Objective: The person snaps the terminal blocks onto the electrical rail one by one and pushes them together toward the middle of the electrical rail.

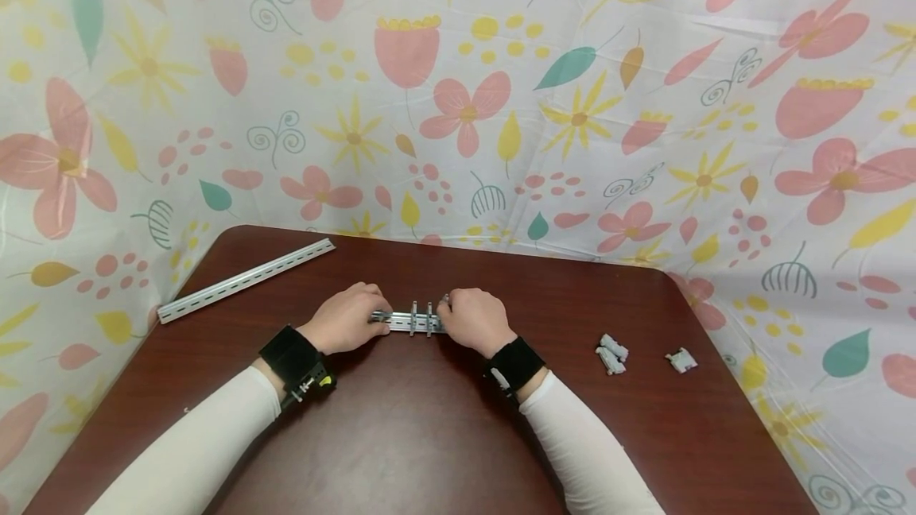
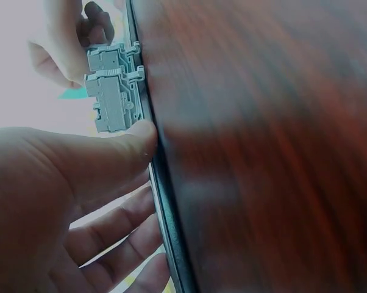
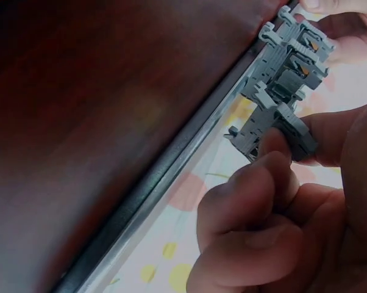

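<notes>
A short slotted metal DIN rail (image 1: 401, 323) lies on the table, its ends partly covered by the hands. My left hand (image 1: 348, 318) holds its left end, with the thumb (image 2: 131, 141) pressed near a grey terminal block (image 2: 113, 101). Two terminal blocks (image 1: 413, 318) stand upright across the rail's middle. Toward the right end, my right hand (image 1: 475, 319) pinches another grey terminal block (image 3: 270, 125) between thumb and fingers. That block looks tilted beside the mounted ones in the right wrist view; whether it touches the rail is unclear.
A longer slotted rail (image 1: 246, 280) lies slanted at the table's back left. Several loose grey terminal blocks lie to the right: a small cluster (image 1: 611, 354) and a separate piece (image 1: 681, 360). A flower-patterned curtain (image 1: 465, 165) hangs behind the brown table (image 1: 401, 435).
</notes>
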Available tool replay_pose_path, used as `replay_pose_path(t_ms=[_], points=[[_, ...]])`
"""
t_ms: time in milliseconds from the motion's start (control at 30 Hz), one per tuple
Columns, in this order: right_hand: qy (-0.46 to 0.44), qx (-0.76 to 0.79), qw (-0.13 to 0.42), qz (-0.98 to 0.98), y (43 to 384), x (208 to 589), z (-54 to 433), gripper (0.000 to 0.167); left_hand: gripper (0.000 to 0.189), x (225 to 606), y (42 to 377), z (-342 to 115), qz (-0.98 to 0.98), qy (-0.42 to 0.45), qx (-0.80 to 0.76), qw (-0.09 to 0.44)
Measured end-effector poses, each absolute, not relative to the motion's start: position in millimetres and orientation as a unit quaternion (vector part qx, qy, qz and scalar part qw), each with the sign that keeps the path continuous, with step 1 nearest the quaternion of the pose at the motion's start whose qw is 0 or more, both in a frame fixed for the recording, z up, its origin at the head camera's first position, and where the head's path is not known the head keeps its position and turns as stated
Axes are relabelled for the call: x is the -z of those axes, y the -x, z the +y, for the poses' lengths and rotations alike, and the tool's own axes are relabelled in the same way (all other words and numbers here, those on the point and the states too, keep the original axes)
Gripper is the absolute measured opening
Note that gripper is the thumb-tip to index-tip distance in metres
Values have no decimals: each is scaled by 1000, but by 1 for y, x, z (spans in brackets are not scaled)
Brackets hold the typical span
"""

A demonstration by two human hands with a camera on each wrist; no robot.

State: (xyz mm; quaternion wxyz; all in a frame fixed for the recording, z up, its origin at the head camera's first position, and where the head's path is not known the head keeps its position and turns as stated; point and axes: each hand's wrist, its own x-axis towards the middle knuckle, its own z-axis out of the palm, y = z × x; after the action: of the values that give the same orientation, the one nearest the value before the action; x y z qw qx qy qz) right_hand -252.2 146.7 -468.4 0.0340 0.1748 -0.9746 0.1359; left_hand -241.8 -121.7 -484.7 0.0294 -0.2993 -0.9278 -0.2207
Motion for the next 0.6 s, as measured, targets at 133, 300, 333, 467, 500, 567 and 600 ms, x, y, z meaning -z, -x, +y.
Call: replay_pose_path(t_ms=[133, 300, 333, 467, 500, 567, 600], points=[[-167, -126, 22, -978, 254, 467, 145, 47, 18, 484, 241, -121, -927, 299, 225, 30], [-173, -119, 14, -978, 255, 467, 144, 47, 19, 482, 240, -121, -927, 298, 227, 31], [-175, -117, 13, -977, 256, 468, 143, 47, 19, 482, 239, -121, -927, 298, 227, 31], [-178, -107, 2, -978, 255, 467, 142, 47, 19, 482, 240, -121, -928, 294, 228, 27], [-178, -104, -1, -978, 255, 468, 142, 47, 19, 482, 240, -121, -928, 293, 228, 27], [-178, -101, -6, -979, 255, 468, 141, 48, 19, 483, 241, -121, -929, 290, 229, 25], [-179, -100, -6, -979, 255, 468, 141, 48, 19, 484, 241, -121, -929, 289, 229, 25]])
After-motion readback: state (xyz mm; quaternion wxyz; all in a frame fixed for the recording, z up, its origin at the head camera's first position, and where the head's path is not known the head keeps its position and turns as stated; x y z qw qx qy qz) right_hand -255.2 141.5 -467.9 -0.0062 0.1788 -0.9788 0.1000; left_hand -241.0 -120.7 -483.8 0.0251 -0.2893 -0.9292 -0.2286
